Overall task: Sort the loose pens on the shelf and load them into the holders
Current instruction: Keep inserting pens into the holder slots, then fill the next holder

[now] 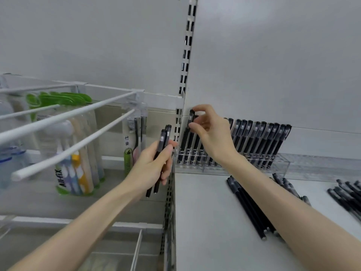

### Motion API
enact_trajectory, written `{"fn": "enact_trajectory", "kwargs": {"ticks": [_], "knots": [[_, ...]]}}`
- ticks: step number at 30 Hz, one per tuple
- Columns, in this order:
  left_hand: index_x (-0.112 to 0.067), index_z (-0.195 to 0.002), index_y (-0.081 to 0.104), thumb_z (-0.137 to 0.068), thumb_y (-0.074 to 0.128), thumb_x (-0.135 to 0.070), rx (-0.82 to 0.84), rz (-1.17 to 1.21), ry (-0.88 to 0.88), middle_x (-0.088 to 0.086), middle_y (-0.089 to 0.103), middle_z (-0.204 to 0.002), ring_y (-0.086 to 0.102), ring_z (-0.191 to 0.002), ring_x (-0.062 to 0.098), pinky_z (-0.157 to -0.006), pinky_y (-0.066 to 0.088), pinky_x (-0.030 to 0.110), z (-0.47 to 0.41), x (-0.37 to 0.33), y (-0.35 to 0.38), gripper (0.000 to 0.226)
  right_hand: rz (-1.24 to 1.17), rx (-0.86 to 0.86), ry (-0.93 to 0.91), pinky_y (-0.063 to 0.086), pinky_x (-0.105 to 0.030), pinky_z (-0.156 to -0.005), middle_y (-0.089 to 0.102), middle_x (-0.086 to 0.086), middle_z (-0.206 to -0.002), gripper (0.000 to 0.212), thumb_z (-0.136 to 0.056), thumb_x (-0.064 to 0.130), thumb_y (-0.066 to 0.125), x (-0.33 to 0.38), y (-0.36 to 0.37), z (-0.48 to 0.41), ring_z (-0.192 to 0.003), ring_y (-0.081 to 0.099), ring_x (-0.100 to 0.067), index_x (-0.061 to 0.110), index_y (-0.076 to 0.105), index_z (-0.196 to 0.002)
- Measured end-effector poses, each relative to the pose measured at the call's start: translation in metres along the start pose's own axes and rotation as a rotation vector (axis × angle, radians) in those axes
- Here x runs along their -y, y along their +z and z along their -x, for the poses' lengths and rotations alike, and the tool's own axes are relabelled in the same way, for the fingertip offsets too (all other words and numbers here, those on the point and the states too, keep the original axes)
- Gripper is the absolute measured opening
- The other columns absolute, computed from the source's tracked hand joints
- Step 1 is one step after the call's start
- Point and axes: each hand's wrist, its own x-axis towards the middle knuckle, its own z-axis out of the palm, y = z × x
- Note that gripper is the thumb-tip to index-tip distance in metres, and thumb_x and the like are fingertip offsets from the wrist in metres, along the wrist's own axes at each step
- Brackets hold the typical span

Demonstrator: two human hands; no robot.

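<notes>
head camera looks forward, close over shelf [214, 212].

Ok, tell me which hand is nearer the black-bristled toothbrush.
Left: left hand holds two pens beside the toothbrush; right hand pinches a pen farther right, at the holder.

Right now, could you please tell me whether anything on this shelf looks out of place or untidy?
Nothing looks damaged or spilled. Several loose pens lie flat on the shelf in front of the clear holder, and a heap of pens at the far right is fanned at mixed angles. The holder's right end stands empty.
</notes>
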Motion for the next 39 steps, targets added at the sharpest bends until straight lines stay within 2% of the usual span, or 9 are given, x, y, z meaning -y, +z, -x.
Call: {"fn": "enact_trajectory", "kwargs": {"ticks": [7, 10, 14, 19, 22, 25, 31, 34, 39], "knots": [[-0.022, -0.102, 0.054, -0.098, 0.043, -0.029, -0.027, -0.004, -0.069, -0.006, 0.041, -0.056, 0.026, -0.043, 0.007, -0.04, 0.018, 0.019, -0.005, 0.0, 0.004, 0.014, 0.091, 0.109, 0.013, 0.055, -0.039, -0.079, 0.068, -0.003, -0.084, 0.029, -0.091, 0.009, 0.061, -0.001, -0.004, -0.002, -0.078, 0.066, -0.017, 0.015, 0.053, -0.119], [-0.014, -0.092, 0.049, -0.099, 0.043, -0.024, -0.029, 0.045, -0.04, -0.006, 0.044, -0.058, 0.032, -0.045, 0.009, -0.042, 0.026, 0.021, -0.006, 0.0, 0.006, 0.014, 0.135, 0.123, 0.006, 0.055, -0.042, -0.077, 0.068, -0.002, -0.081, 0.028, -0.092, 0.011, 0.061, -0.002, -0.003, -0.001, -0.075, 0.066, -0.018, 0.016, 0.054, -0.119], [-0.01, -0.101, 0.054, -0.094, 0.049, -0.032, 0.009, 0.0, 0.013, -0.004, 0.041, -0.056, 0.034, -0.045, 0.011, -0.042, 0.033, 0.023, -0.002, 0.002, 0.007, 0.024, 0.053, 0.066, 0.037, 0.054, -0.044, -0.076, 0.068, -0.003, -0.075, 0.024, -0.092, 0.023, 0.062, 0.005, -0.01, 0.006, -0.072, 0.067, -0.019, 0.018, 0.057, -0.115], [-0.008, -0.104, 0.061, -0.092, 0.056, -0.022, 0.056, 0.105, 0.015, -0.003, 0.041, -0.052, 0.026, -0.039, 0.008, -0.037, 0.019, 0.019, -0.004, -0.002, 0.02, 0.02, -0.279, 0.176, 0.118, 0.054, -0.027, -0.085, 0.073, 0.001, -0.089, 0.026, -0.084, 0.02, 0.072, 0.019, -0.023, 0.018, -0.087, 0.069, -0.008, 0.014, 0.065, -0.108], [0.003, -0.096, 0.059, -0.091, 0.058, -0.015, 0.034, 0.117, 0.024, -0.002, 0.044, -0.051, 0.026, -0.037, 0.007, -0.036, 0.02, 0.016, -0.005, 0.001, 0.031, 0.019, -0.333, 0.153, 0.14, 0.053, -0.019, -0.078, 0.072, -0.004, -0.085, 0.024, -0.081, 0.014, 0.074, 0.021, -0.027, 0.021, -0.082, 0.069, -0.01, 0.014, 0.066, -0.104], [0.013, -0.096, 0.059, -0.084, 0.062, -0.025, 0.016, 0.123, 0.054, -0.001, 0.049, -0.054, 0.035, -0.04, 0.008, -0.038, 0.029, 0.018, -0.005, 0.003, 0.035, 0.04, -0.372, 0.126, 0.181, 0.053, -0.019, -0.078, 0.071, -0.001, -0.083, 0.024, -0.082, 0.012, 0.073, 0.022, -0.032, 0.021, -0.08, 0.069, -0.009, 0.016, 0.065, -0.103], [-0.007, -0.099, 0.063, -0.085, 0.051, -0.037, 0.083, 0.085, 0.072, 0.002, 0.051, -0.054, 0.042, -0.039, 0.012, -0.042, 0.043, 0.027, 0.001, -0.002, 0.033, 0.036, -0.451, 0.085, 0.228, 0.055, -0.024, -0.083, 0.073, -0.002, -0.09, 0.021, -0.084, 0.011, 0.07, 0.024, -0.036, 0.023, -0.083, 0.071, -0.011, 0.016, 0.063, -0.103], [-0.007, -0.101, 0.061, -0.093, 0.048, -0.032, 0.082, 0.052, 0.052, 0.003, 0.052, -0.055, 0.039, -0.038, 0.012, -0.038, 0.036, 0.023, 0.003, -0.001, 0.032, 0.029, -0.522, 0.049, 0.238, 0.056, -0.028, -0.083, 0.073, -0.006, -0.09, 0.022, -0.087, 0.01, 0.067, 0.025, -0.037, 0.023, -0.084, 0.071, -0.014, 0.012, 0.063, -0.108], [-0.012, -0.085, 0.057, -0.092, 0.055, -0.022, 0.044, 0.07, 0.078, 0.01, 0.047, -0.057, 0.031, -0.034, 0.01, -0.034, 0.024, 0.016, 0.004, 0.002, 0.034, 0.013, -0.488, 0.092, 0.232, 0.059, -0.032, -0.074, 0.069, -0.003, -0.073, 0.035, -0.083, 0.01, 0.071, 0.027, -0.031, 0.028, -0.074, 0.07, -0.019, 0.013, 0.06, -0.116]]}}
